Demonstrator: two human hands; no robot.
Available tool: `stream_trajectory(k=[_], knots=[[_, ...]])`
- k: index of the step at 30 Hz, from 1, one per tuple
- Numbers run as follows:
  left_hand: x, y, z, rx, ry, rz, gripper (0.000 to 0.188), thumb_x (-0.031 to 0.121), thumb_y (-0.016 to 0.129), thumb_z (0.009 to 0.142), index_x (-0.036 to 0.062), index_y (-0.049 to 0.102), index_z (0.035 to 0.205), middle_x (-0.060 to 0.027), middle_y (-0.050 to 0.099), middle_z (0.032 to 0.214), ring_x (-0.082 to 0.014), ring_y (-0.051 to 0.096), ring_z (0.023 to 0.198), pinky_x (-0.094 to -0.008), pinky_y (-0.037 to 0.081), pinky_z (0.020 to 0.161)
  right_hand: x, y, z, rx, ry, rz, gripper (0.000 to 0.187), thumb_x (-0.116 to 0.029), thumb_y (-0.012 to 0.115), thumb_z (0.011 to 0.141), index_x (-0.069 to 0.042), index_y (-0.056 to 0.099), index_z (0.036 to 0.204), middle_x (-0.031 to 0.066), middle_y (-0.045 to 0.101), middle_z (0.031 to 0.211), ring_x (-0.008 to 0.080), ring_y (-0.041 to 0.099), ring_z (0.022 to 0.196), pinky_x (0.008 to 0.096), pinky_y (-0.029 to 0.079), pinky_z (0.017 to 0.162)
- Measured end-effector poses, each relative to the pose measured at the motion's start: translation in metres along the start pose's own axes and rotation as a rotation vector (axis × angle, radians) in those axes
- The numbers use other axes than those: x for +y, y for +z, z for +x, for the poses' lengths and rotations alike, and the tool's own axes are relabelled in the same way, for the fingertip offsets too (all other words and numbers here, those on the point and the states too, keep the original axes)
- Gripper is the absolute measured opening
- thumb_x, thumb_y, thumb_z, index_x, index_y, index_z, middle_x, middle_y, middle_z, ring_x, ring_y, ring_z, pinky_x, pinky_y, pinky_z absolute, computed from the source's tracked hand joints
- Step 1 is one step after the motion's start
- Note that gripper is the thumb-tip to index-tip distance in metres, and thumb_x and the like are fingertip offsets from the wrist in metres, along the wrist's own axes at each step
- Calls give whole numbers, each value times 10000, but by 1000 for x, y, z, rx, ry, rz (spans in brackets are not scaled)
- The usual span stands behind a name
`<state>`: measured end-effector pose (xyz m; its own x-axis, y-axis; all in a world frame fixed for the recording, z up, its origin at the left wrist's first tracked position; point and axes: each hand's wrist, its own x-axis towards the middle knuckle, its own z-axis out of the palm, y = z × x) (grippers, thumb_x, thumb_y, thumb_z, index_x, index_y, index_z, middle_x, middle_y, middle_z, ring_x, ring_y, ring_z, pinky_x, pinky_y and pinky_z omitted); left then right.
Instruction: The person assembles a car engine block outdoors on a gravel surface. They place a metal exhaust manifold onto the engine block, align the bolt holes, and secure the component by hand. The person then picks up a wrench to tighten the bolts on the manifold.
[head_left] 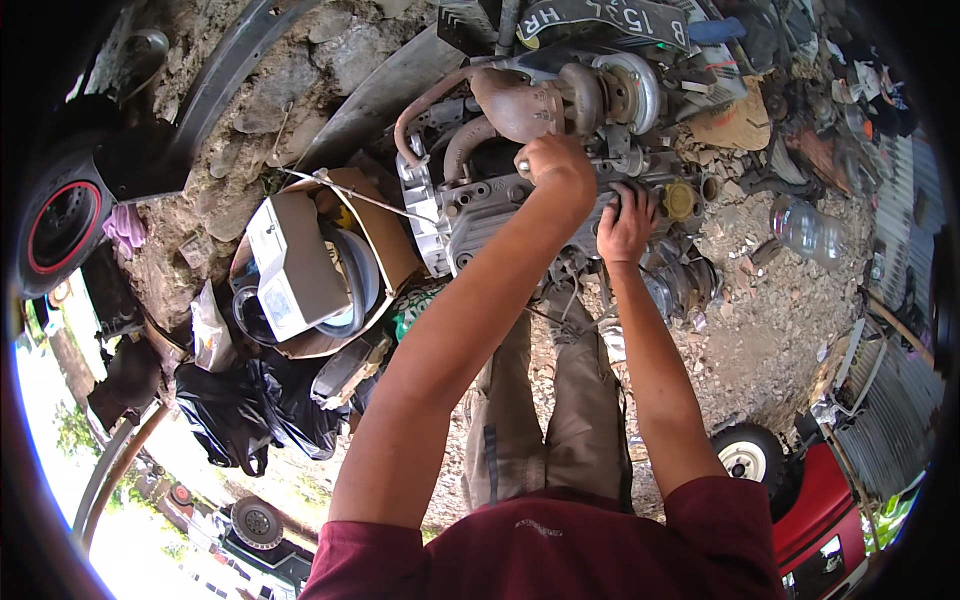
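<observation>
In front of me stands an engine with a grey ribbed valve cover. A rusty exhaust manifold and a turbocharger sit along its far side. My left hand is closed in a fist beside the manifold. A small shiny metal end pokes out at its left; the rest of what it grips is hidden. My right hand rests on the valve cover with fingers apart, just left of a yellow oil cap. Nothing shows in that hand.
A cardboard box full of parts, with a white carton, stands left of the engine. Black plastic bags lie nearer me. At right are a clear plastic jug on gravel and a red vehicle. Scrap lies behind the engine.
</observation>
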<state>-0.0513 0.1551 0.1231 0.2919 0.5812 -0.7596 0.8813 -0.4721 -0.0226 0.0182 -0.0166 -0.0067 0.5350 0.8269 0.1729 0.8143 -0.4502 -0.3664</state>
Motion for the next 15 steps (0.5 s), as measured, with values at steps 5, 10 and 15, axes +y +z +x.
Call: stream_trajectory(k=[5,10,15], knots=[[-6,30,1,202,35,98,144,159,636,874,168,759,949,-6,728,902,-165,701,845,-340,499,570,-2,1,1,-20,16,15,307,-230,522,844,-140,607,1124,93,570,1180,330,472,1209,534,295,1036],[-77,59,3,215,171,-74,197,125,573,899,99,760,954,-104,737,1006,-287,715,961,-370,588,740,0,-1,2,15,-9,10,303,-231,510,856,-128,609,1123,98,573,1171,326,476,1203,516,295,1037],[-99,70,0,244,212,-77,198,104,566,894,72,753,953,-132,729,1013,-294,714,956,-376,592,751,-4,-1,2,9,-19,3,303,-239,496,866,-122,611,1121,104,571,1173,324,477,1199,508,292,1038]])
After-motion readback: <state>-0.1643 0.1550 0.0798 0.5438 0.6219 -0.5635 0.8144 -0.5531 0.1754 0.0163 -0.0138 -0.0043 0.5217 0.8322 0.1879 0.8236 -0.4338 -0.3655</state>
